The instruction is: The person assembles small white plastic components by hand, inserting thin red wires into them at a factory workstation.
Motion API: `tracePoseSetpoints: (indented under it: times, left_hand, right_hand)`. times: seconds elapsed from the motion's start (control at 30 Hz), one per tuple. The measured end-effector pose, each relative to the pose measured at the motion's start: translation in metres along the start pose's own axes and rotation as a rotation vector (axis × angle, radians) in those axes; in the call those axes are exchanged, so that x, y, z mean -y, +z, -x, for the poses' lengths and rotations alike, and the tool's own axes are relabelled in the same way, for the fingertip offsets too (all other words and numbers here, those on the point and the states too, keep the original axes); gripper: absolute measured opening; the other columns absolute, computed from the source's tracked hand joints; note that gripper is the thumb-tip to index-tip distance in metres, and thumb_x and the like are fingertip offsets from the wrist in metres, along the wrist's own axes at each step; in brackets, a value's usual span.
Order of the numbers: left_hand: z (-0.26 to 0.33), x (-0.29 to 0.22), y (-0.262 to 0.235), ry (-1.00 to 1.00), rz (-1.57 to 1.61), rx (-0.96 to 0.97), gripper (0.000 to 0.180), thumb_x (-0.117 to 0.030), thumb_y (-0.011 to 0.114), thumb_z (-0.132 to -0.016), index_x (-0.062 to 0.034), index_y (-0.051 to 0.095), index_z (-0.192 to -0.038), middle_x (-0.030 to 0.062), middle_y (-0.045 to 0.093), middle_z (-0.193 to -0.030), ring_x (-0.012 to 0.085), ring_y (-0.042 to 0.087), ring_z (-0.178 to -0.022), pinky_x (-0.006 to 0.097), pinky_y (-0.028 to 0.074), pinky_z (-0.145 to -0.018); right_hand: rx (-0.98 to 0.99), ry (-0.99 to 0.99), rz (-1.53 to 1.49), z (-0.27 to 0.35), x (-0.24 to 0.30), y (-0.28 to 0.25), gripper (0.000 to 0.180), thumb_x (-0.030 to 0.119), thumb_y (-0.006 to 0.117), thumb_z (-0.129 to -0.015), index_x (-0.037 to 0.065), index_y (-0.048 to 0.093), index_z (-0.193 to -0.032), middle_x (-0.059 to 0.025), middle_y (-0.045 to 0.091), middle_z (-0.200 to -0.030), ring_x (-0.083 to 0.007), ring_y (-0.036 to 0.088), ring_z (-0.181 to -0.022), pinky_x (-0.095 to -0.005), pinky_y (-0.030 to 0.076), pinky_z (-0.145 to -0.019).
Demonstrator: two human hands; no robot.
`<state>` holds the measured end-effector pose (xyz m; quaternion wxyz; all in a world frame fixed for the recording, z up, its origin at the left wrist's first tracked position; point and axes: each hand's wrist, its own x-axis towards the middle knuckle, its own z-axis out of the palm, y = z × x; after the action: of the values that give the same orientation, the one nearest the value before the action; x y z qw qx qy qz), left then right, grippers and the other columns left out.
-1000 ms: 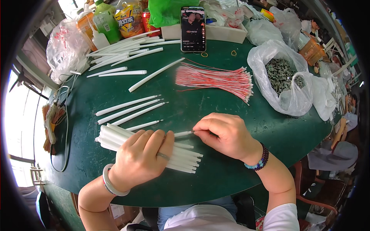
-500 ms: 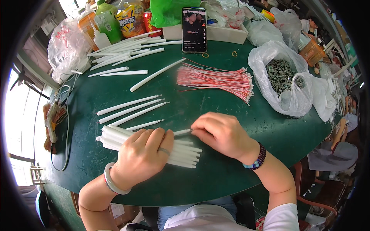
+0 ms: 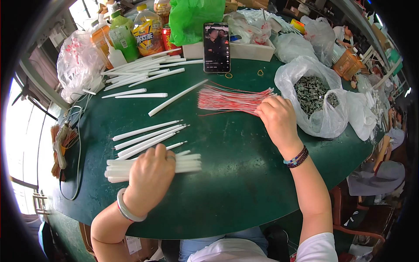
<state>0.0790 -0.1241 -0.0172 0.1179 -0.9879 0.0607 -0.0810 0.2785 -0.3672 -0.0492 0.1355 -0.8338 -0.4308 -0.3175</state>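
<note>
In the head view, the left hand [image 3: 149, 177] lies flat, fingers curled over a stack of white tubes [image 3: 187, 162] at lower left. The right hand [image 3: 277, 118], loosely closed, pinches the red wire bundle [image 3: 227, 99] at upper centre on the green table [image 3: 235, 174].

Bright daylight enters from the window [image 3: 19, 144] at the left edge, which is blown out to white. The green table [image 3: 227, 174] is evenly lit with soft shadows. Fisheye bending and dark vignetting mark the corners.
</note>
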Motion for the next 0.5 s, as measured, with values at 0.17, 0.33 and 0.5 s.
tracePoseSetpoints:
  times: [0.17, 0.33, 0.5]
  left_hand:
    - [0.004, -0.013, -0.006, 0.201, 0.068, 0.000, 0.032, -0.008, 0.060, -0.070, 0.0043, 0.060, -0.100, 0.0068, 0.052, -0.079, 0.0186, 0.059, -0.069, 0.029, 0.050, -0.061]
    - [0.000, -0.009, -0.001, 0.259, 0.137, -0.033, 0.041, -0.008, 0.061, -0.070, 0.0029, 0.059, -0.109, 0.0043, 0.053, -0.074, 0.0171, 0.058, -0.068, 0.028, 0.050, -0.061]
    - [0.000, -0.009, -0.001, 0.269, 0.152, -0.023, 0.035, -0.009, 0.062, -0.070, 0.0005, 0.059, -0.104, 0.0035, 0.052, -0.072, 0.0169, 0.058, -0.066, 0.028, 0.049, -0.060]
  right_hand:
    - [0.115, 0.032, 0.034, 0.008, 0.009, -0.005, 0.010, 0.010, 0.068, -0.076, 0.007, 0.058, -0.075, -0.0029, 0.058, -0.077, -0.0221, 0.057, -0.081, -0.0350, 0.043, -0.071]
    - [0.139, 0.000, -0.078, 0.009, 0.007, -0.013, 0.011, 0.011, 0.069, -0.076, 0.007, 0.059, -0.078, -0.0049, 0.059, -0.078, -0.0244, 0.058, -0.078, -0.0374, 0.045, -0.072]
    - [0.154, 0.103, 0.038, 0.013, -0.019, -0.023, 0.013, 0.011, 0.071, -0.074, 0.006, 0.062, -0.081, -0.0064, 0.060, -0.080, -0.0256, 0.059, -0.078, -0.0382, 0.046, -0.070]
